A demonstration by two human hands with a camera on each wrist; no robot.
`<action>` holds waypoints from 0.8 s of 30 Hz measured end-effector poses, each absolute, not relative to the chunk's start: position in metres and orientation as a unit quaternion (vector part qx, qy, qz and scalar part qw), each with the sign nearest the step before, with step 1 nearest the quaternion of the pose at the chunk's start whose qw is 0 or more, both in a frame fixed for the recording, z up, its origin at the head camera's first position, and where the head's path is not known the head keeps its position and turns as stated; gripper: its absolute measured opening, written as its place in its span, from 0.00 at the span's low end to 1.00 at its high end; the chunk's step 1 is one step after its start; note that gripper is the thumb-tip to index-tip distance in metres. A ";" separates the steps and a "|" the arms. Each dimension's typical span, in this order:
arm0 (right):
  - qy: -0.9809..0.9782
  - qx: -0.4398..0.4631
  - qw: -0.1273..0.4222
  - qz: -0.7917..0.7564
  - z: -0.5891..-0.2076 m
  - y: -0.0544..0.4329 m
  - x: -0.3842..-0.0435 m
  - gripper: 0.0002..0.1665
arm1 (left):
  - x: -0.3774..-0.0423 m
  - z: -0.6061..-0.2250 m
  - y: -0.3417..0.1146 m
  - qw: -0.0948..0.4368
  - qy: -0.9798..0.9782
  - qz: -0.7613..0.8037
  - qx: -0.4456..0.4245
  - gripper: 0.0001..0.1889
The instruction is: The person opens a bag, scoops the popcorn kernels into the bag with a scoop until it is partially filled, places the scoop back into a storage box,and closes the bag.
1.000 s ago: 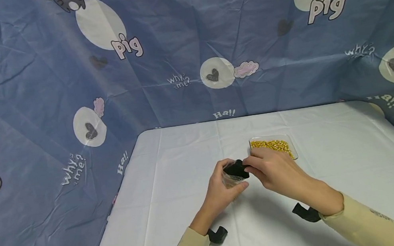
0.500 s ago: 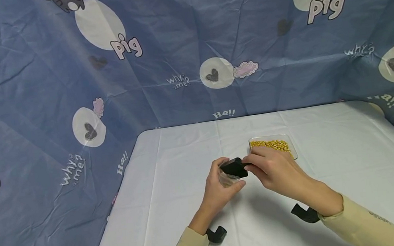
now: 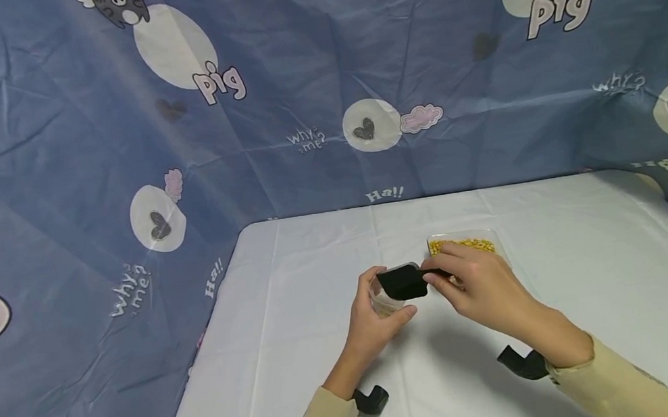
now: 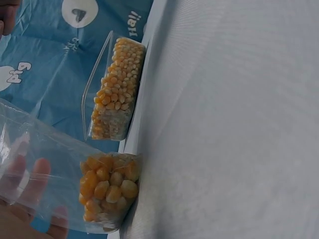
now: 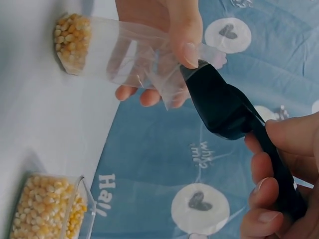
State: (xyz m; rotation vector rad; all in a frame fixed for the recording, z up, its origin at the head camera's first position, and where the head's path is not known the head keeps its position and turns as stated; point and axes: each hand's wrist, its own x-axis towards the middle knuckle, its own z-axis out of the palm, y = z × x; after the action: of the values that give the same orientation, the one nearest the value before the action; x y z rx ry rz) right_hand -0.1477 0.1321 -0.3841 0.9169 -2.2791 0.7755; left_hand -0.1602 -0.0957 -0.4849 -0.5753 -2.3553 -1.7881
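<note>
My left hand (image 3: 366,324) grips a clear plastic bag (image 5: 107,55) near its mouth, thumb on one side and fingers on the other. Corn kernels (image 4: 109,189) fill the bottom of the bag, low by the white cloth. With the right hand (image 3: 489,287) I hold a black scoop (image 3: 403,283) by its handle, fingers curled round it. The scoop's front edge overlaps the bag's mouth, right beside the left thumb in the right wrist view. Its dark bowl is turned so that its inside is hidden.
Behind the right hand, a clear rectangular box (image 4: 102,62) of yellow corn kernels (image 3: 466,244) stands on the white-covered table (image 3: 315,258). Blue printed cloth (image 3: 281,173) hangs behind and to the left. Black straps (image 3: 524,363) show at both wrists.
The scoop has turned from slanting down into the bag's mouth to a flatter, side-on position. My right hand has lifted slightly and shifted right; the left hand still holds the bag.
</note>
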 end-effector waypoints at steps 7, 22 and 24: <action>-0.849 0.319 0.284 0.311 -0.382 0.139 -0.149 0.09 | -0.159 -0.485 -0.096 0.050 -0.783 -0.596 -0.170 0.42; -0.859 0.261 0.296 0.327 -0.387 0.163 -0.158 0.08 | -0.162 -0.486 -0.093 0.063 -0.775 -0.601 -0.184 0.40; -0.861 0.253 0.296 0.328 -0.388 0.166 -0.159 0.09 | -0.163 -0.488 -0.094 0.066 -0.774 -0.600 -0.191 0.40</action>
State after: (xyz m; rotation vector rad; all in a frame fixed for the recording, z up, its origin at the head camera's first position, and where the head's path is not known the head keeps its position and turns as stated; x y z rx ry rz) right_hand -0.1591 0.1655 -0.3883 0.6729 -2.2885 0.8716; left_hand -0.1628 -0.0944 -0.4876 -0.5769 -2.3345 -1.8082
